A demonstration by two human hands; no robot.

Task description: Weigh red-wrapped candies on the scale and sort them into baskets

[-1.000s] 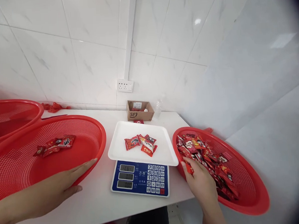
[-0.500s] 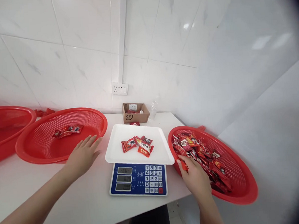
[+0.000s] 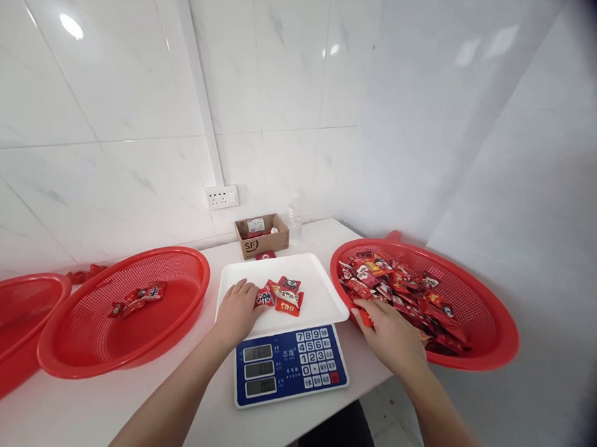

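A white tray (image 3: 320,302) tops the digital scale (image 3: 290,365), and several small red snack packets (image 3: 288,295) lie on it in a loose group. My left hand (image 3: 238,311) is over the tray's left side, fingers extended and thumb apart, at the left end of the nearest packet; its fingertips partly hide that end. At the near left rim of the right red basket (image 3: 490,347), my right hand (image 3: 391,332) pinches a red packet (image 3: 364,317) between thumb and fingers. Many similar packets (image 3: 407,291) fill that basket.
Left of the scale stands a red basket (image 3: 150,351) with a few packets inside, and another red basket (image 3: 19,338) sits further left. A cardboard box (image 3: 263,237) and a clear plastic bottle (image 3: 294,222) stand behind the tray, near the tiled wall.
My left hand has moved right, from beside the left basket's rim onto the scale tray by the packets. The right hand stays at the right basket with its packet. The view has shifted.
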